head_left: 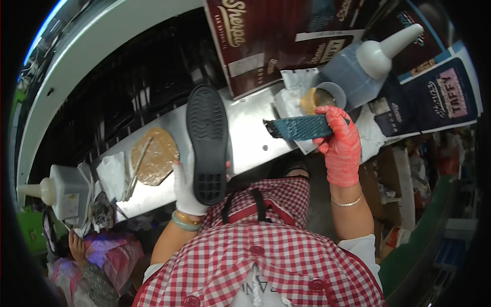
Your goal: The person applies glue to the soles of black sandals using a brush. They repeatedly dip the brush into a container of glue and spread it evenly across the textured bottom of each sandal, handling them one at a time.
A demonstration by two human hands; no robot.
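Seen from above, you sit at a shiny metal ledge [250, 138] in a red-and-white checked apron [245, 250], your hands well apart and each occupied. Your white-gloved left hand [190, 192] is clamped around the lower part of a black shoe sole [207, 123], thumb at one edge and fingertips showing at the other; the sole stands lengthwise before you, its wavy tread facing up and its gridded end nearest your body. Your right hand [339, 146], in a coral-red glove, grips one end of a flat blue-green tool [302, 128] with a textured face; its dark, ragged tip points left toward the sole without touching it. Just beyond that hand are a whitish cup [335, 94] and a large translucent bottle [353, 71] with a tilted white spout, near a maroon printed carton [255, 46]. Left of the sole, a slim stick [139, 166] lies across a glossy brown disc [159, 158], beside crumpled white paper [112, 174] and a second spouted bottle [72, 192]. At lower left, another person's bare hand [76, 248] extends from a gray sleeve [99, 286].
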